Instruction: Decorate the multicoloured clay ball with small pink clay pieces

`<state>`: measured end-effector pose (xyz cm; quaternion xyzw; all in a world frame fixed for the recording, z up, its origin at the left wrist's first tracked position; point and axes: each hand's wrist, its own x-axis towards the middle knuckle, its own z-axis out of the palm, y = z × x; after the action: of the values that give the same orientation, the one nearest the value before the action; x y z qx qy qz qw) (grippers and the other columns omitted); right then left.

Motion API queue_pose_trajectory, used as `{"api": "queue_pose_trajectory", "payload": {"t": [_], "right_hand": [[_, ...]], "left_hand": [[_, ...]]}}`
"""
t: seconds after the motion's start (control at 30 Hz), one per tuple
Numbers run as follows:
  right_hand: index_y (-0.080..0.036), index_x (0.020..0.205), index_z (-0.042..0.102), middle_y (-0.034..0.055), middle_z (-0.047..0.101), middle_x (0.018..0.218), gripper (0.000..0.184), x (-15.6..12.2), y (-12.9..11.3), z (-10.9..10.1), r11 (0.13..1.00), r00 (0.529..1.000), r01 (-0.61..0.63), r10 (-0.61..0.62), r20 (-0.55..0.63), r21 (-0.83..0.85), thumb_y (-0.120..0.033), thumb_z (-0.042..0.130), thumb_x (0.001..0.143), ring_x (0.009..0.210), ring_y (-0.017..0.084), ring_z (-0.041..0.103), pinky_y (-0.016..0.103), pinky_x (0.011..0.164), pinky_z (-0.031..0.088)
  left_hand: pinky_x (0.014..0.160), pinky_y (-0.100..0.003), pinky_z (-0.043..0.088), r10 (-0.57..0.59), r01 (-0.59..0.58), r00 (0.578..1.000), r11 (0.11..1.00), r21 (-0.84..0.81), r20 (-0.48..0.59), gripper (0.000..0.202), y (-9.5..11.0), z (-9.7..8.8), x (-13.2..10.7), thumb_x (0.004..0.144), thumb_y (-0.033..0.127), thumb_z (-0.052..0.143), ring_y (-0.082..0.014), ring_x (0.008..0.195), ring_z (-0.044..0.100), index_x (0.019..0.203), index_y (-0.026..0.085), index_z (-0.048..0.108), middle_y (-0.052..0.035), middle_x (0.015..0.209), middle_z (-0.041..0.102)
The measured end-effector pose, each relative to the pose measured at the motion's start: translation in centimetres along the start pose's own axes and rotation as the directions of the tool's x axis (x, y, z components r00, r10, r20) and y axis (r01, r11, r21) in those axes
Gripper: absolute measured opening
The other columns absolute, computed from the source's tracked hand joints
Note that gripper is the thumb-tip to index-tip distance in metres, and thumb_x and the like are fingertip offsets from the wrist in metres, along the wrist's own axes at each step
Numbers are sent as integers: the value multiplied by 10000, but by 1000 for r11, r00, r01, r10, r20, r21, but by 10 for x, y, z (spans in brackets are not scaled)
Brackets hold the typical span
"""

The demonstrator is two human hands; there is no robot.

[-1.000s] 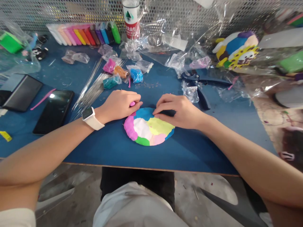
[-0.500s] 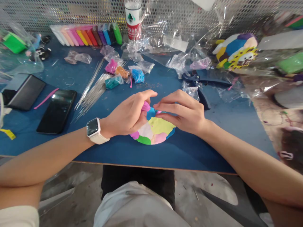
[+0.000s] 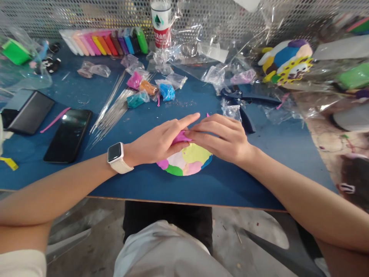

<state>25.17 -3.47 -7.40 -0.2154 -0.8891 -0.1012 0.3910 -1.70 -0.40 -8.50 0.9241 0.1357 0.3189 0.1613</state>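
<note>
A lump of pink modelling clay (image 3: 181,137) is pinched between the thumb and fingers of my left hand (image 3: 161,140), which wears a watch at the wrist. My right hand (image 3: 223,136) meets it from the other side, its fingertips closed on the clay's right end. A small pink tip shows above the right fingers. Beneath both hands lies a rounded piece covered in coloured clay patches (image 3: 197,154): yellow, white, green, pink and blue. Its far part is hidden by my hands.
Beyond my hands are bagged clay lumps (image 3: 167,92), thin metal wires (image 3: 115,111) and dark-handled pliers (image 3: 239,96). A black phone (image 3: 69,134) lies at left. Clay packs (image 3: 106,43), a bottle (image 3: 161,25) and a patchwork clay figure (image 3: 288,59) stand at the back.
My hands have come closer together over the patched piece. The pink clay now stretches between them, and the blue patch that showed there is covered.
</note>
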Motion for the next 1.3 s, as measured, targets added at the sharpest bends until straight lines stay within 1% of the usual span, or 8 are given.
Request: {"api": "queue_pose_trajectory", "payload": {"t": [0.23,0.33,0.43,0.57,0.7,0.8,1.03,1.3], "right_hand": [[-274,1166,768,30,814,1039,89,2,-5,4,979,981,-185,189,-42,90,-255,713,1098,888,206,756,381,807,639],[-274,1179,774,48,813,1069,116,3,-3,4,913,885,-357,398,-243,195,-247,722,1079,873,217,756,384,751,637],[-304,1209,793,35,814,1060,154,6,0,3,877,792,-404,477,-381,259,-272,689,1099,812,214,744,375,663,617],[-301,1158,847,13,837,958,155,9,4,2,908,862,-366,414,-292,207,-253,714,1095,792,210,771,366,660,633],[-288,1155,864,61,847,986,185,6,3,3,876,869,-432,468,-162,214,-353,698,1107,869,248,812,408,748,696],[-297,1209,859,52,863,1025,199,5,-1,3,854,872,-445,481,-85,268,-347,694,1111,871,229,827,376,758,701],[-262,1109,869,26,879,995,133,10,-13,3,804,848,-489,529,-31,337,-361,811,1042,720,174,816,286,648,676],[-264,973,859,5,851,880,99,11,-18,5,811,887,-400,459,-41,426,-353,902,971,694,166,789,283,634,663]], "left_hand": [[1032,-442,631,42,-37,998,994,107,-45,527,0,-3,3,1165,305,496,-262,1191,764,1685,233,454,-139,1410,751],[920,-416,610,-34,45,997,987,156,-69,330,-3,-11,5,1100,228,514,-247,976,753,1360,213,717,-99,1092,792],[824,-388,578,-146,158,986,971,178,-78,277,-10,-18,7,1034,186,496,-230,855,706,1067,210,771,-74,922,745],[748,-369,533,-243,248,968,960,132,-57,268,-20,-22,7,1020,204,500,-219,787,668,895,202,737,-61,837,705],[702,-348,509,-245,256,965,957,139,-91,331,-21,-20,8,1066,336,593,-198,724,640,775,205,679,-40,749,661],[717,-338,535,-246,264,959,956,128,-141,374,-15,-18,9,1116,380,576,-181,715,656,806,207,693,-34,754,686],[925,-312,636,-161,168,974,986,26,-159,247,-1,-15,6,1165,331,565,-181,992,825,1314,241,740,-72,1128,851],[880,-283,652,-113,124,972,991,41,-206,196,14,-12,5,1136,391,652,-178,965,846,1180,283,808,-42,1060,877]]}}
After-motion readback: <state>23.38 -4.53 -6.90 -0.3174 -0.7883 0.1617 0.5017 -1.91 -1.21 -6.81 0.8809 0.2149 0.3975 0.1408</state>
